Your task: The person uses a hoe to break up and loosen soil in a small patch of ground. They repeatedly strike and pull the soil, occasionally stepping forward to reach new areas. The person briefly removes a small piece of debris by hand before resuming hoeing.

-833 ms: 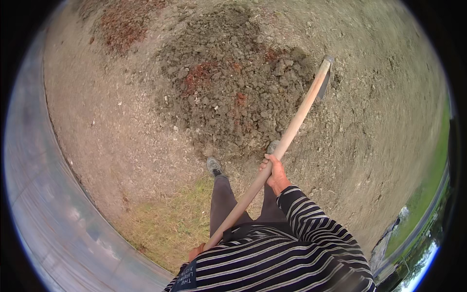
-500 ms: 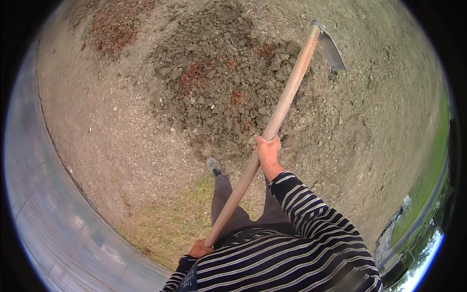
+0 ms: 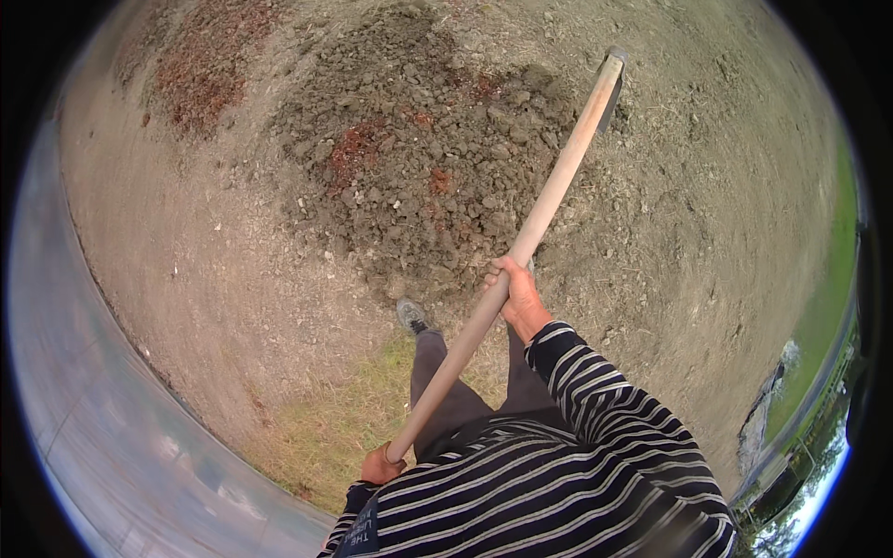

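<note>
A long-handled hoe [image 3: 549,200] slants across the view from my waist to the far right. Its metal blade [image 3: 611,104] hangs at the far end, turned nearly edge-on to me. At the butt of the wooden handle, beside my left hip, my left hand [image 3: 379,464] is closed round the wood. My right hand [image 3: 520,296] grips the handle about midway, fingers wrapped over it. Beneath and left of the handle lies a heap of loose, cloddy soil [image 3: 400,219] with reddish-brown patches [image 3: 354,153] on it. The blade is right of the heap; whether it touches the ground I cannot tell.
Another reddish-brown pile [image 3: 200,79] lies at the far left. A translucent plastic-sheet wall [image 3: 121,409] curves along the left side. Dry grass [image 3: 339,418] grows near my feet, and one shoe [image 3: 410,316] shows at the heap's near edge. Green grass [image 3: 809,363] borders the right.
The hoe has rolled in my hands, so its blade went from broadside to nearly edge-on. My right hand has shifted slightly right and down, its fingers now showing over the handle.
</note>
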